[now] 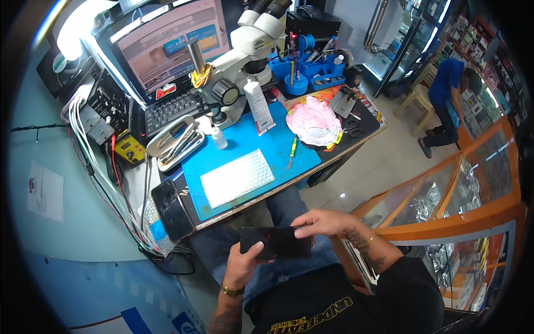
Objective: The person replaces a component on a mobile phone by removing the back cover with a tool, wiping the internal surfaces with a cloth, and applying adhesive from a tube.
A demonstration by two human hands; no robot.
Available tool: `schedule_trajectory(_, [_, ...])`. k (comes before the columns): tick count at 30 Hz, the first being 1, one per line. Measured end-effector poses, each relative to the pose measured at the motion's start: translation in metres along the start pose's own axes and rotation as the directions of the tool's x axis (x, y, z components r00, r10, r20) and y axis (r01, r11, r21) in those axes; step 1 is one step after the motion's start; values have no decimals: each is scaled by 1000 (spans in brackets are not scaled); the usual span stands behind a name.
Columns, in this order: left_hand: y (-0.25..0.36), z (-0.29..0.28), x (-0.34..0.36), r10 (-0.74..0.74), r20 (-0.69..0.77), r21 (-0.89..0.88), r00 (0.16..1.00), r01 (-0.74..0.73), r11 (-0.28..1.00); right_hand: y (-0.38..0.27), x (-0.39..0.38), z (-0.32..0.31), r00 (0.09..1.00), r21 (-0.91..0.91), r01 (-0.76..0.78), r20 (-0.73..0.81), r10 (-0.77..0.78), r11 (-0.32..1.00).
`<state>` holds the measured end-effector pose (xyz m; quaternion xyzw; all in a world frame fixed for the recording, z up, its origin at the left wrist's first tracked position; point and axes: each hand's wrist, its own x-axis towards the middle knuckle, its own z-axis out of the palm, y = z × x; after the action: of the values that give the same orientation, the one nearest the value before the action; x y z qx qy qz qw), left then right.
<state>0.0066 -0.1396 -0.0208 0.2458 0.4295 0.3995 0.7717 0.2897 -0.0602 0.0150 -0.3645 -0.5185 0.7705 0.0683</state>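
A dark phone (277, 242) lies sideways in both hands, above my lap. My left hand (245, 263) grips its left end, thumb over the black glass. My right hand (322, 224) holds the right end, with fingers on the glass. On the blue mat (206, 161) beyond are a white bubble-wrap piece (236, 177), a yellow-green handled tool (292, 150), a small clear bottle (219, 138) and a white tube (258, 107). A second dark phone (172, 209) rests at the bench's left front.
A microscope (250, 39), laptop (175, 50), blue organizer (325, 72), pink cloth (314, 119), open tool case (178, 145) and power supply (128, 146) crowd the bench, with cables at left. Orange-framed glass cases (473, 178) flank my right. A person (448, 92) in blue bends near plastic chairs (420, 94).
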Motion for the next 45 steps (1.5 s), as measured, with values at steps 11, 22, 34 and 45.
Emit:
schedule_trajectory(11, [-1,-21,-17,265,-127,-151,956,-283,947,40,-9,-82,470,273,805,-835,-286,527])
schedule_trajectory(22, [-4,-12,-6,294,-193,-266,936,-339,903,39,-5,-72,489,415,797,-870,-64,439])
schedule_trajectory(34, [8,4,-6,255,-199,-148,946,-286,947,14,-40,-189,233,-742,-582,-543,-806,332])
schedule_trajectory(45, [-2,3,-24,41,-190,-259,981,-91,962,-2,-45,-161,155,-466,-483,-879,-452,741])
